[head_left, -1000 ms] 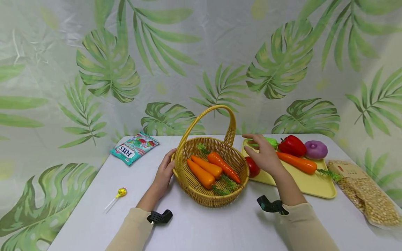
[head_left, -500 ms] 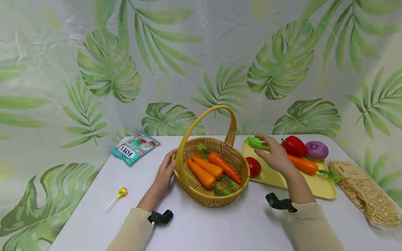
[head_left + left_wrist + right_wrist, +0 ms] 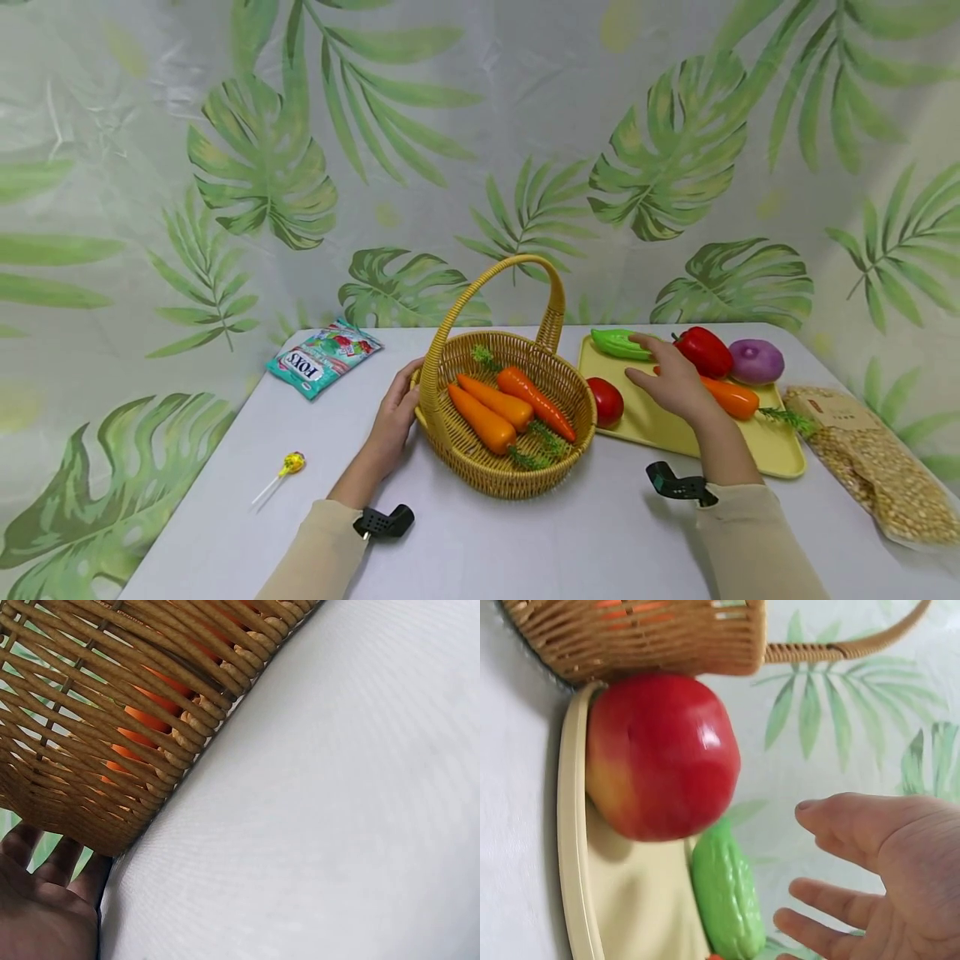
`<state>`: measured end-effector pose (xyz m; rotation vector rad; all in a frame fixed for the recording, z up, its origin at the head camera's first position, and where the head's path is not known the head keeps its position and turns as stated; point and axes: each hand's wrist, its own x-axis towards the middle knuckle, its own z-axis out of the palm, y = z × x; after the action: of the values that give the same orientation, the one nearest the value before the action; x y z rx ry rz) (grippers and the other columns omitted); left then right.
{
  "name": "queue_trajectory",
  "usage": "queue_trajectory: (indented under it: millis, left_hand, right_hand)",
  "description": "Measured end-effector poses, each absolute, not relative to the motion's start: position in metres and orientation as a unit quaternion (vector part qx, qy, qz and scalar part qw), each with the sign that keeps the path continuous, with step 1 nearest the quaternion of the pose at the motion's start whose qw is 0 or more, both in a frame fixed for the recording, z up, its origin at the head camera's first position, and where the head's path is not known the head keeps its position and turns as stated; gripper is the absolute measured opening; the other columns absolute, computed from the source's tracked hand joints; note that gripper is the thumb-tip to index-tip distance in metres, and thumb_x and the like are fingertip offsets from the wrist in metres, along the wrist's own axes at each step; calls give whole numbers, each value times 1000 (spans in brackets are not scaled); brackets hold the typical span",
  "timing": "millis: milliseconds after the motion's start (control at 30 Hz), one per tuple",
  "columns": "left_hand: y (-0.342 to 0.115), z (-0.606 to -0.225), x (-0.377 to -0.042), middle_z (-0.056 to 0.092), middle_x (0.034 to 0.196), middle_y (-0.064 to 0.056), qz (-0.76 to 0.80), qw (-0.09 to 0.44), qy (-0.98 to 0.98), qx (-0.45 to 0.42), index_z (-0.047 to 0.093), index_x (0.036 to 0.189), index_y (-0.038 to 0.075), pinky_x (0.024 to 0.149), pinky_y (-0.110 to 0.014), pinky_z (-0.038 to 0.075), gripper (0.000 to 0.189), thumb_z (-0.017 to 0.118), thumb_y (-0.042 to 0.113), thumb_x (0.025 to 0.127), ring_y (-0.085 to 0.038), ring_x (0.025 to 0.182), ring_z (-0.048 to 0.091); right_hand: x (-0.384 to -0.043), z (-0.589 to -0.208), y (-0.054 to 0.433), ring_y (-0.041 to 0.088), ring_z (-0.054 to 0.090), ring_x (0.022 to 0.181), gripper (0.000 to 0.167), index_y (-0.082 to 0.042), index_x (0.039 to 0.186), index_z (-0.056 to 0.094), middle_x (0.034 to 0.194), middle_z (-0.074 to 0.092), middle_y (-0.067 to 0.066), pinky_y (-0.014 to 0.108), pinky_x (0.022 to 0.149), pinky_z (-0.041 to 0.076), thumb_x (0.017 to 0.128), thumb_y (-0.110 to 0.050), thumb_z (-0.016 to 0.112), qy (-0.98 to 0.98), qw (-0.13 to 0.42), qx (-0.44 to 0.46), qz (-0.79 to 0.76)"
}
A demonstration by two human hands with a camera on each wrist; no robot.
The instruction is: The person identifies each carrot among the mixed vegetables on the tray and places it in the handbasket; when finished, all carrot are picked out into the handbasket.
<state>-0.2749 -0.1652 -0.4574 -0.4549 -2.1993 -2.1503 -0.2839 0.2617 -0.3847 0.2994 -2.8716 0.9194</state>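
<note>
A yellow wicker basket (image 3: pixel 501 482) with a tall arched handle stands mid-table and holds an orange carrot (image 3: pixel 480 417), a second one (image 3: pixel 495 400) beside it and a redder one (image 3: pixel 535 402). My left hand (image 3: pixel 392 417) rests against the basket's left side; in the left wrist view its fingers (image 3: pixel 60 859) reach along the weave. Over the yellow tray (image 3: pixel 776 454) hovers my right hand (image 3: pixel 678 385), fingers spread and holding nothing. Near it on the tray lie a red apple (image 3: pixel 664 757), a green bumpy vegetable (image 3: pixel 618 342), a carrot (image 3: pixel 731 398), a red bell pepper (image 3: pixel 702 352) and a purple onion (image 3: pixel 756 361).
Right of the tray lies a clear bag of yellow kernels (image 3: pixel 877 467). At the back left is a teal FOX'S candy bag (image 3: pixel 324 358). A yellow-wrapped lollipop (image 3: pixel 292 463) lies at the left. A leaf-patterned curtain (image 3: pixel 480 167) hangs behind the white table.
My right hand has drawn back to the right over the tray, away from the basket, uncovering the green vegetable. The left hand and the basket stay put.
</note>
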Motion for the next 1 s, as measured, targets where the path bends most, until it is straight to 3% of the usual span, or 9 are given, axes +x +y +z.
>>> queue_trajectory:
  millis: [233, 533, 767, 1000]
  left_hand:
    - [-165, -456, -274, 37, 159, 2, -694, 15, -706, -140, 37, 150, 28, 106, -17, 38, 44, 37, 22, 107, -16, 142, 35]
    - [-165, -456, -274, 37, 159, 3, -696, 15, -705, -135, 37, 150, 28, 105, -16, 39, 44, 37, 21, 107, -16, 142, 35]
    - [-165, -456, -274, 37, 158, 3, -695, 16, -705, -140, 37, 150, 28, 106, -18, 38, 43, 38, 22, 107, -16, 142, 35]
    - [-165, -456, -274, 37, 158, 5, -694, 15, -706, -140, 38, 149, 30, 109, -20, 37, 42, 38, 24, 107, -14, 143, 35]
  right_hand:
    - [-287, -391, 277, 52, 43, 129, 62, -1, 150, 37, 146, 40, 35, 67, 105, 36, 97, -24, 60, -951, 47, 83, 295]
    - [-288, -399, 296, 52, 46, 121, 53, 5, 139, 48, 137, 48, 36, 66, 101, 38, 95, -22, 62, -957, 67, 77, 272]
    - [-288, -400, 306, 54, 44, 125, 50, 4, 138, 51, 139, 49, 35, 69, 104, 34, 96, -21, 62, -958, 63, 72, 272]
    - [-286, -400, 316, 53, 48, 117, 52, 3, 139, 50, 139, 48, 35, 66, 96, 40, 98, -26, 59, -963, 40, 38, 262]
